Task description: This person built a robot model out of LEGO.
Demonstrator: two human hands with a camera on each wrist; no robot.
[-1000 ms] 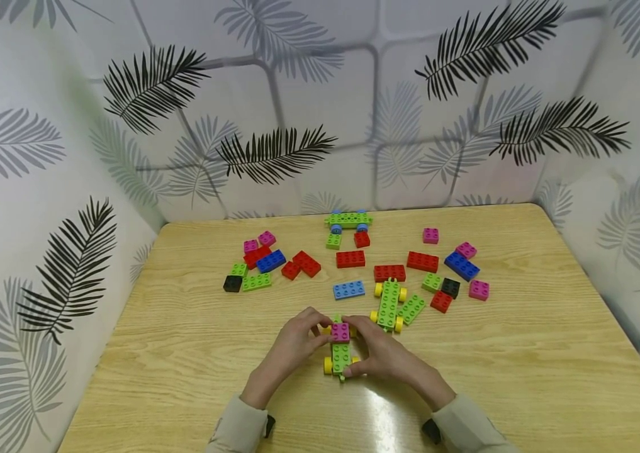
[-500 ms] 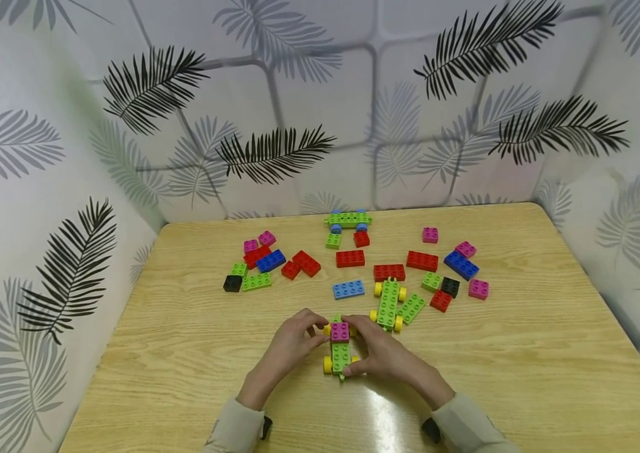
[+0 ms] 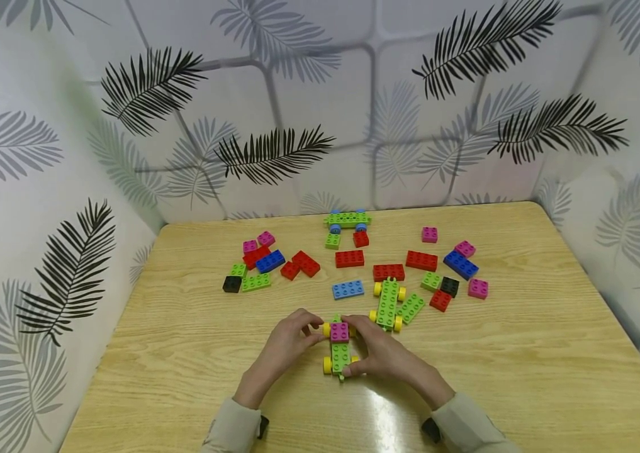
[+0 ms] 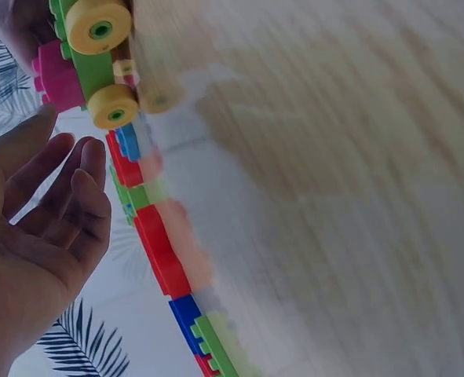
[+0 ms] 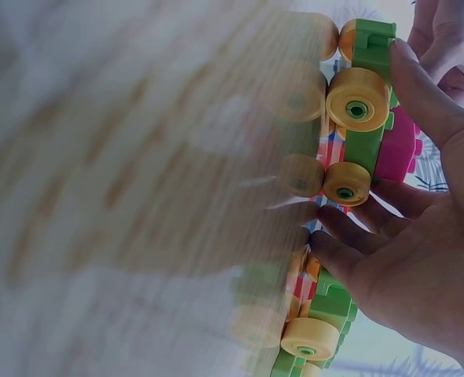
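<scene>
Resting on the wooden table (image 3: pixel 523 352) near its front edge, a green toy car (image 3: pixel 340 356) with yellow wheels carries a pink brick (image 3: pixel 339 331) on its far half. The right hand (image 3: pixel 383 353) lies along the car's right side: the wrist view shows its thumb laid across the car's near end and its fingers bent lightly against the wheels, so it steadies the car more than it clamps it. The left hand (image 3: pixel 287 346) sits just left of the pink brick with fingers loosely bent; from the head view the fingertips seem to meet the brick, yet the left wrist view shows them relaxed with a small gap, so I cannot tell whether it has hold of anything.

Just behind and to the right stands a second green car (image 3: pixel 387 304), and a third car (image 3: pixel 348 219) with blue wheels sits at the table's far edge. Loose bricks lie scattered between them: a light blue brick (image 3: pixel 348 289), several red bricks (image 3: pixel 350 258), and a mixed cluster (image 3: pixel 254 261) of pink, red, blue, green and black at the left. No box or tray shows. White walls (image 3: pixel 42 157) printed with black and grey leaves close round the table
</scene>
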